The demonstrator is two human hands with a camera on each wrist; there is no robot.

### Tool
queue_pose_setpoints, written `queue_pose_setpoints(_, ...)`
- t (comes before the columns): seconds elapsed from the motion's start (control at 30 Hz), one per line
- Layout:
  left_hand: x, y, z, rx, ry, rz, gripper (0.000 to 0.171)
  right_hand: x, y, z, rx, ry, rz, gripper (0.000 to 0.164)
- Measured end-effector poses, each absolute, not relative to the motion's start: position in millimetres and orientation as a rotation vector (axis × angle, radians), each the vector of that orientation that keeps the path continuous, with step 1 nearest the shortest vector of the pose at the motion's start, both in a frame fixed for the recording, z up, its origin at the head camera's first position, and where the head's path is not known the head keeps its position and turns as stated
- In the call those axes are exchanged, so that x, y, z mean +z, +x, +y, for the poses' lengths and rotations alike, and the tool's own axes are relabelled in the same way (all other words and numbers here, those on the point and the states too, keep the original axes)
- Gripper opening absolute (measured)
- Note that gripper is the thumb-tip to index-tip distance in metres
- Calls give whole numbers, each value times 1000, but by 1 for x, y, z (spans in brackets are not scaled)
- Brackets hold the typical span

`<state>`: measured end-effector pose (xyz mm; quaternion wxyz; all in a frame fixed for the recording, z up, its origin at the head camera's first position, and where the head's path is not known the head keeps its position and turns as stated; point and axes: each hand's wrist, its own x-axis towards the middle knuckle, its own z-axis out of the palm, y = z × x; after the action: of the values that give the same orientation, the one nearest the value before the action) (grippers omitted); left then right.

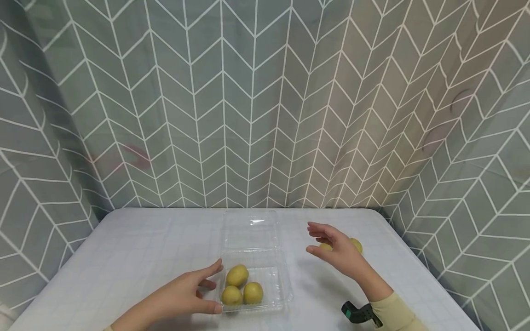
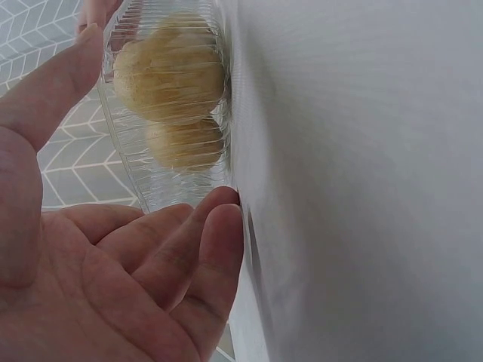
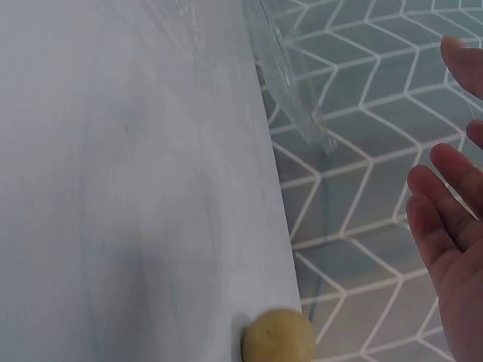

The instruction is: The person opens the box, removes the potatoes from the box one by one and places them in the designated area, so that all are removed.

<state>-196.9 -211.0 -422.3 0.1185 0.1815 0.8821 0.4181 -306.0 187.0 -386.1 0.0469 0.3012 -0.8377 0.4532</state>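
My left hand (image 1: 186, 292) is at the left side of a clear plastic clamshell box (image 1: 271, 278), fingers spread and relaxed. Its thumb and fingertips lie right at the box's left wall, and the left wrist view shows this wall close up. Inside, on the left, sit three yellow lemons (image 1: 237, 276). The box's clear lid (image 1: 250, 230) is folded back, away from me. To the right my right hand (image 1: 337, 250) hovers over the table with loosely bent fingers and holds nothing. It partly hides two more lemons (image 1: 356, 245) behind it; one lemon (image 3: 279, 337) shows in the right wrist view.
A white cloth covers the table (image 1: 165, 239). Grey curtains (image 1: 265, 115) with white zigzag lines hang behind the table and along both sides. A black device (image 1: 358, 312) sits at the right wrist, by the pale yellow sleeve (image 1: 395, 312).
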Motion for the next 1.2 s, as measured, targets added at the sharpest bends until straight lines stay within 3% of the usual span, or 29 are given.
queue_pose_setpoints(0.53,-423,-198,-211,1234,548,2575,100,-395,-294,132,1462,1239,-2549,57)
queue_pose_setpoints(1.2,-424,-199,-211,1251,538,2547,99,-411,-288,99,1514,1546,-2516,46)
